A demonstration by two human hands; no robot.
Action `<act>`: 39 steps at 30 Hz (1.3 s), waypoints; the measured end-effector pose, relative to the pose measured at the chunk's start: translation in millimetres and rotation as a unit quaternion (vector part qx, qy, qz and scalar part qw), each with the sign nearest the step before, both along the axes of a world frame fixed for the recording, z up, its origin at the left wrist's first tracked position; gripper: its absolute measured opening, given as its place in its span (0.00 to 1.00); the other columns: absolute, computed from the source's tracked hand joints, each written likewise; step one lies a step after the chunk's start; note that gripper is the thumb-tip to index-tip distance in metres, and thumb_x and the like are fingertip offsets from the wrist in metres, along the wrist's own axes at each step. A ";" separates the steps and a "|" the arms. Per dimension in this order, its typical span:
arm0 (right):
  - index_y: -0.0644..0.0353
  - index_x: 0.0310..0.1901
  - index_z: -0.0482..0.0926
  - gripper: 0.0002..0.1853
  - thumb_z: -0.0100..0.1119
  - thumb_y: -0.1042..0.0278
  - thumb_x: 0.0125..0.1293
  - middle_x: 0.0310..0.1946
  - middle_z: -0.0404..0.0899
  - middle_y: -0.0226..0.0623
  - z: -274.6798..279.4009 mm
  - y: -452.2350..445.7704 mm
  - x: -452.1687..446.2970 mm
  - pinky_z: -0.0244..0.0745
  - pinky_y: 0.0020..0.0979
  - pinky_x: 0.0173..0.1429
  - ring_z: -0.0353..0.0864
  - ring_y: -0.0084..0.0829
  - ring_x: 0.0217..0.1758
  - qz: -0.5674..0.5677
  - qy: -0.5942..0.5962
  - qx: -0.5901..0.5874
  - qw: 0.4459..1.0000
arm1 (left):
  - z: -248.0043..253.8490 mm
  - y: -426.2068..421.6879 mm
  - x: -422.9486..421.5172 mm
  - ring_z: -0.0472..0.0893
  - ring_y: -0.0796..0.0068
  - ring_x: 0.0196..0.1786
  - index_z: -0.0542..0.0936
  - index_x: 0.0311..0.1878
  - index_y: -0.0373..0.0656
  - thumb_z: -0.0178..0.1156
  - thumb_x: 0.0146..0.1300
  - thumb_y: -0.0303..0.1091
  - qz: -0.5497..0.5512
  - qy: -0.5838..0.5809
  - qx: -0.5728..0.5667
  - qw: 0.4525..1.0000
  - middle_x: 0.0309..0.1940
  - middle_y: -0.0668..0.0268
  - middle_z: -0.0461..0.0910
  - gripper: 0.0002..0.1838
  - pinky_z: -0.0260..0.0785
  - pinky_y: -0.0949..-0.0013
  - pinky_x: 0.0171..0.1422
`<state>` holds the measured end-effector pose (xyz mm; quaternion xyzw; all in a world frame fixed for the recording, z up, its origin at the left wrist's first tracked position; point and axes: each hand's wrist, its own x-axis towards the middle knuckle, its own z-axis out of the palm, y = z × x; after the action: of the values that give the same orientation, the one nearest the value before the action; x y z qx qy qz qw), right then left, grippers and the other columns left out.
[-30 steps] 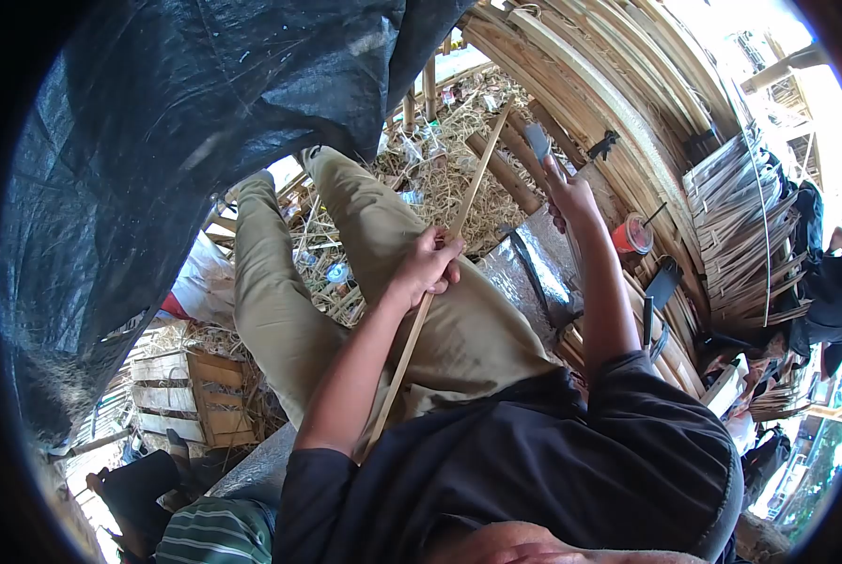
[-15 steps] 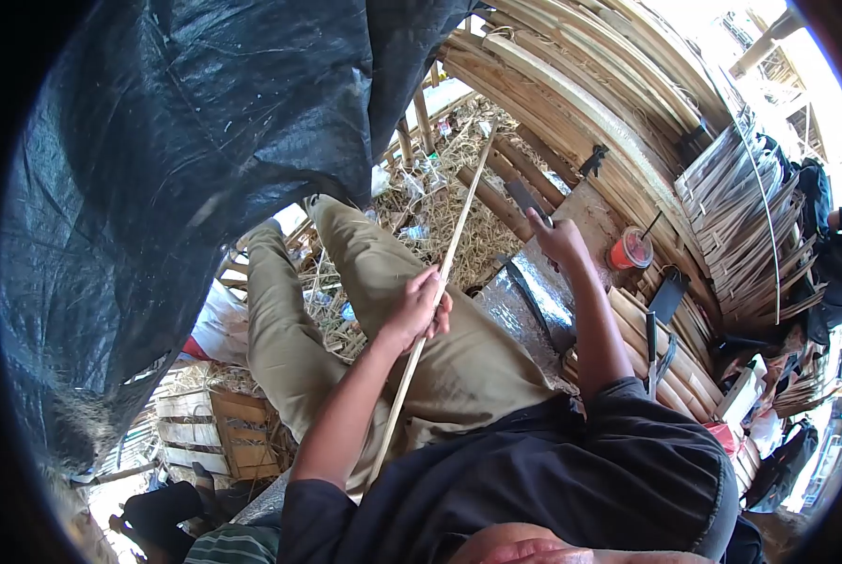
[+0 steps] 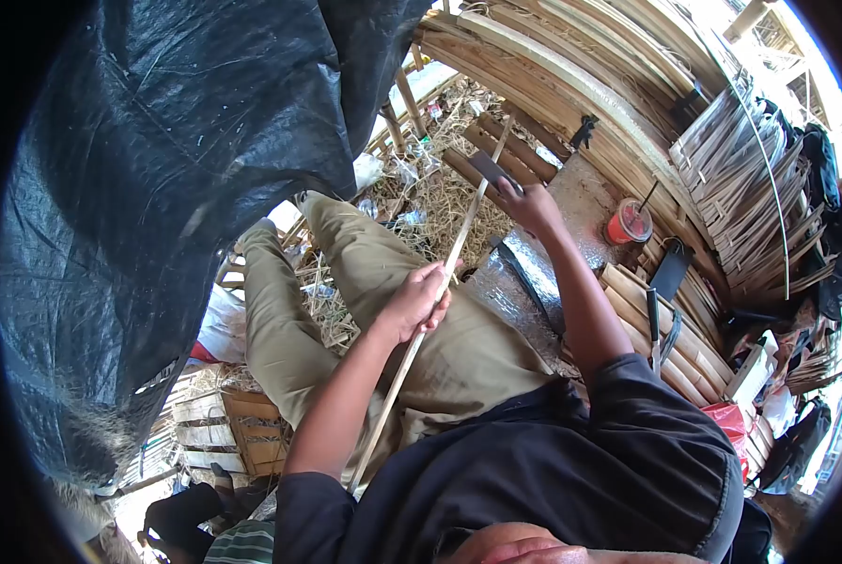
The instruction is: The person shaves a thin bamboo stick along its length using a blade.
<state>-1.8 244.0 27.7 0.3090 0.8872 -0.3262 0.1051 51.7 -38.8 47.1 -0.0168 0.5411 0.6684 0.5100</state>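
A long, thin bamboo strip (image 3: pixel 396 383) slants across my lap, from beside my left arm up toward the straw-covered ground. My left hand (image 3: pixel 421 301) is closed around the strip's middle, above my thigh. My right hand (image 3: pixel 532 209) grips a knife with a broad dark blade (image 3: pixel 492 172). The blade lies against or just over the upper part of the strip; whether it touches is not clear. The knife's handle is mostly hidden in my fist.
Stacked bamboo slats (image 3: pixel 571 80) run along the upper right. A red cup with a straw (image 3: pixel 630 223) stands right of my right arm. Another knife (image 3: pixel 653 310) rests on bamboo pieces. A dark tarp (image 3: pixel 186 141) hangs at left; a wooden crate (image 3: pixel 210 432) and a person (image 3: pixel 181 519) are lower left.
My right hand has moved left with the knife, bringing the blade from beside the strip to its upper part. My left hand still grips the strip. The view has shifted a little.
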 end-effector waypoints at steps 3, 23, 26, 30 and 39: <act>0.71 0.39 0.86 0.42 0.51 0.27 0.67 0.37 0.86 0.60 -11.1 -3.6 -26.3 0.78 0.48 0.54 0.87 0.56 0.47 0.034 0.003 0.088 0.996 | 1.2 1.9 3.7 0.61 0.88 0.12 0.64 0.75 0.45 0.40 0.82 0.46 0.010 0.021 -0.013 1.000 0.23 0.74 0.63 0.26 0.53 0.82 0.12; 0.62 0.35 0.87 0.40 0.43 0.27 0.71 0.31 0.85 0.45 0.4 -4.8 -48.0 0.77 0.45 0.46 0.86 0.45 0.40 0.130 -0.138 0.091 0.978 | -24.0 0.1 11.0 0.59 0.90 0.10 0.71 0.69 0.48 0.48 0.80 0.44 0.080 -0.048 0.018 0.995 0.19 0.76 0.62 0.20 0.48 0.80 0.10; 0.68 0.31 0.85 0.42 0.45 0.28 0.71 0.29 0.85 0.52 -13.9 -3.5 -32.2 0.78 0.47 0.48 0.87 0.50 0.40 0.121 -0.051 0.102 0.986 | -19.2 -1.6 12.1 0.59 0.90 0.10 0.73 0.65 0.47 0.48 0.80 0.44 0.078 -0.049 0.024 0.995 0.19 0.75 0.62 0.18 0.48 0.80 0.09; 0.70 0.30 0.84 0.41 0.48 0.30 0.71 0.28 0.85 0.56 -18.3 0.6 -17.8 0.78 0.49 0.50 0.88 0.53 0.41 0.122 0.007 0.105 0.987 | -15.8 -4.5 16.3 0.59 0.90 0.10 0.75 0.63 0.46 0.48 0.80 0.45 0.058 -0.032 0.030 0.997 0.19 0.75 0.63 0.18 0.49 0.80 0.09; 0.73 0.24 0.79 0.44 0.45 0.29 0.73 0.18 0.80 0.50 -6.6 2.9 -8.0 0.80 0.43 0.29 0.85 0.42 0.22 0.093 -0.103 0.015 0.990 | -13.1 -0.5 19.5 0.62 0.88 0.09 0.69 0.38 0.46 0.47 0.81 0.44 0.052 -0.015 0.020 0.998 0.17 0.73 0.65 0.15 0.48 0.77 0.09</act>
<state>-9.8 246.8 21.1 0.2588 0.9011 -0.2681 0.2217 71.1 -39.3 34.0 -0.0446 0.5189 0.7041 0.4828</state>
